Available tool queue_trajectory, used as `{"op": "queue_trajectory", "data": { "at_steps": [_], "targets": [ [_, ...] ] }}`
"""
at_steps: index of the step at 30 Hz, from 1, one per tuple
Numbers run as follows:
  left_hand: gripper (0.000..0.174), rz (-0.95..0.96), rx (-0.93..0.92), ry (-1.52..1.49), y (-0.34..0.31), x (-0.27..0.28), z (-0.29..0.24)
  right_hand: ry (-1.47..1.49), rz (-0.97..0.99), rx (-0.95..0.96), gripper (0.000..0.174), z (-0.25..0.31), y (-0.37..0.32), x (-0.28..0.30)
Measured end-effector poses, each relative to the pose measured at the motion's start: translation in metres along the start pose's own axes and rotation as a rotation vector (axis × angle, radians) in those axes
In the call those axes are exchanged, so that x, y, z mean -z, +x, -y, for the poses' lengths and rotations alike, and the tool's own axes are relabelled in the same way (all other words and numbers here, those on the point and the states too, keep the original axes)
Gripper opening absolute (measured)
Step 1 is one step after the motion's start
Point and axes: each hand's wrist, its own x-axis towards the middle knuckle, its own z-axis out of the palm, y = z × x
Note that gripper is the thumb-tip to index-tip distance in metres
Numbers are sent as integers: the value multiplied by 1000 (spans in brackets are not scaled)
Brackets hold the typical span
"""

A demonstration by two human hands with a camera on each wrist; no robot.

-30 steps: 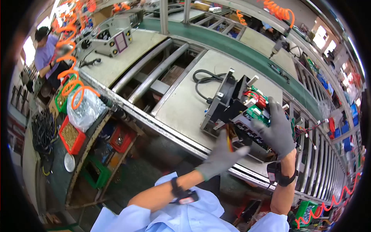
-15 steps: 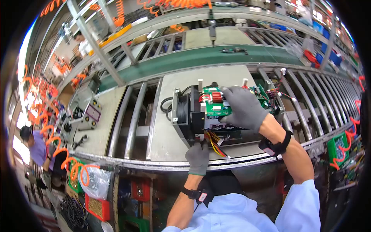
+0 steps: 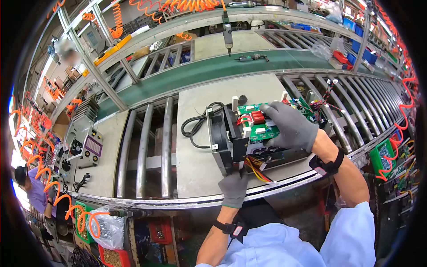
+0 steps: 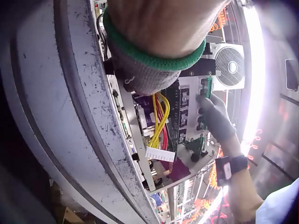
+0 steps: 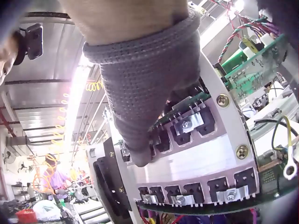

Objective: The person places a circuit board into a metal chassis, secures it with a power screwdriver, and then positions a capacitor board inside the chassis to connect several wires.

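Observation:
A metal chassis [image 3: 221,155] with a black fan housing at its left end lies on a pale board. My gloved left hand [image 3: 233,188] grips its front left corner; its fingertips are hidden in the left wrist view. Over the chassis sits a heat-sink assembly [image 5: 187,161] with a green circuit board [image 3: 262,131] on top. My gloved right hand [image 3: 291,127] holds this assembly, fingers over the board and thumb against the metal side. Yellow and red wires [image 4: 161,121] with a white connector [image 4: 160,154] hang out at the front.
A black cable [image 3: 192,129] loops behind the fan housing. Metal rollers [image 3: 142,151] flank the pale board [image 3: 191,178]. Another unit [image 3: 84,151] stands at the left. A power screwdriver [image 3: 227,38] hangs over the green belt [image 3: 200,63]. A person [image 3: 35,189] is at far left.
My left hand has come from in front of the wires to the chassis's front left corner. The right hand stays on the board assembly. The head view has turned.

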Motion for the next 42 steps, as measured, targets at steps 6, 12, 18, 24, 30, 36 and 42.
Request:
{"op": "queue_trajectory", "data": {
  "at_steps": [6, 12, 18, 24, 30, 36, 42],
  "targets": [
    [22, 107, 32, 58, 6, 3, -8, -49, 5, 14, 86, 13, -13, -1],
    [21, 197, 116, 99, 3, -1, -9, -276, -148, 73, 80, 66, -7, 12],
    [23, 297, 89, 80, 1, 4, -4, -275, -105, -31, 40, 131, 4, -27],
    [28, 305, 135, 28, 5, 10, -2, -470, -3, -86, 31, 151, -2, -44],
    [28, 188, 80, 68, -4, 10, 11, -533, 276, -304, 42, 192, 17, -87],
    [27, 117, 76, 40, -6, 25, 30, -500, 332, -414, 19, 187, 16, -230],
    [26, 79, 124, 22, -11, 45, 48, -279, 404, -181, 19, 221, 15, -185]
  ]
}}
